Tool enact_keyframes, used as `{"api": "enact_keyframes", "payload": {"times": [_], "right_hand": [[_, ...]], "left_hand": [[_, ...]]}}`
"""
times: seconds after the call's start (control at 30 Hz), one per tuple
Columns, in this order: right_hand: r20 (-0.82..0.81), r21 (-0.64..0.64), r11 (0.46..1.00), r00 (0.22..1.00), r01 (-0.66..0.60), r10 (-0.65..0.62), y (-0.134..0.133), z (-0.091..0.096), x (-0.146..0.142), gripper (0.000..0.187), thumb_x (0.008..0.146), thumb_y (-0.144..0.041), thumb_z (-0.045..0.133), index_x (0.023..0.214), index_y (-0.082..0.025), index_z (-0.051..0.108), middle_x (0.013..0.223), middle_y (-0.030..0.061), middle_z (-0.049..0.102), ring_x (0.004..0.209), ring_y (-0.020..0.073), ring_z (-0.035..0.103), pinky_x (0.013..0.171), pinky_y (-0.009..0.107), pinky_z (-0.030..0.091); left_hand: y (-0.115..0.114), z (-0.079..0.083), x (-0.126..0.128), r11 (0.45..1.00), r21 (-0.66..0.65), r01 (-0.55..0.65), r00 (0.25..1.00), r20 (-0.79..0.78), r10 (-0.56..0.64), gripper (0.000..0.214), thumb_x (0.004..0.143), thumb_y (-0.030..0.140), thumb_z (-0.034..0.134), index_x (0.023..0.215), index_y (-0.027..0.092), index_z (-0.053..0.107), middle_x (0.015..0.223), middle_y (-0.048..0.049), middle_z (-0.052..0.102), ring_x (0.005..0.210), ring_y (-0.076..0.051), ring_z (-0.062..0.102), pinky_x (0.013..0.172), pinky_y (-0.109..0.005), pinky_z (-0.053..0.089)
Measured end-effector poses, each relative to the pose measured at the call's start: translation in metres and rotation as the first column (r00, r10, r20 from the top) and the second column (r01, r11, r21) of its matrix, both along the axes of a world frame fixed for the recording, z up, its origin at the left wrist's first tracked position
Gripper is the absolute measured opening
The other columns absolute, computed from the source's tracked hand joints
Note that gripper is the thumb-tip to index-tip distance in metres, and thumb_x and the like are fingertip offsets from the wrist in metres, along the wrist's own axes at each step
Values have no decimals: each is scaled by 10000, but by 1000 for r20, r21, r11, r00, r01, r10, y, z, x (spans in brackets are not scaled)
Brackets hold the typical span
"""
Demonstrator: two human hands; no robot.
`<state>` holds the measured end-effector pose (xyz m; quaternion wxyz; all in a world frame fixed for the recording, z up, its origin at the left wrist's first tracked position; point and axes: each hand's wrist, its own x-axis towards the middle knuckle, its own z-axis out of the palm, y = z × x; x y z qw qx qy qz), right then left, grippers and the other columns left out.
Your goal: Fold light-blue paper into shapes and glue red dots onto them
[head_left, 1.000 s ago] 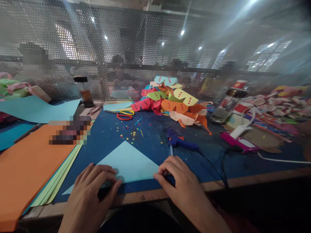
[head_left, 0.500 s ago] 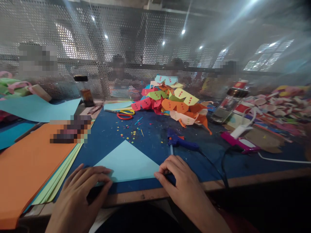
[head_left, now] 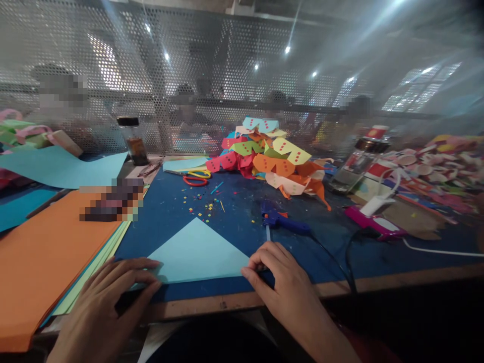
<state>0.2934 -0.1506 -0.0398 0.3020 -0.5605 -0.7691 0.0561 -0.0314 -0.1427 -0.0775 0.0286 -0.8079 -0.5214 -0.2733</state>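
Observation:
A light blue paper folded into a triangle (head_left: 196,252) lies on the dark blue table mat (head_left: 234,212) near the front edge. My left hand (head_left: 109,302) presses on the triangle's left corner, fingers together and bent, thumb under. My right hand (head_left: 280,282) pinches the triangle's right corner with curled fingers. Both hands rest on the paper's folded bottom edge.
A blue glue gun (head_left: 282,222) with a black cord lies just beyond my right hand. Orange and green sheets (head_left: 45,252) are stacked at left. Red-yellow scissors (head_left: 194,177), a heap of coloured folded papers (head_left: 270,161), a dark jar (head_left: 132,141) and a perforated metal screen (head_left: 212,75) stand behind.
My left hand has slid leftwards along the paper's bottom edge towards its left corner. My right hand has stayed at the right corner.

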Motion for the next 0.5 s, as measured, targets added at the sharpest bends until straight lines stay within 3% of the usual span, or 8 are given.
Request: {"api": "enact_keyframes", "payload": {"times": [0.5], "right_hand": [[5, -6, 1000, 1000, -3, 3, 0, -1, 0, 162, 885, -138, 648, 782, -218, 551, 839, 13, 598, 822, 206, 570, 747, 357, 453]], "left_hand": [[-8, -7, -16, 989, -41, -142, 989, 41, 143, 319, 891, 602, 518, 878, 323, 672, 1160, 2, 724, 1098, -310, 651, 916, -484, 527]]}}
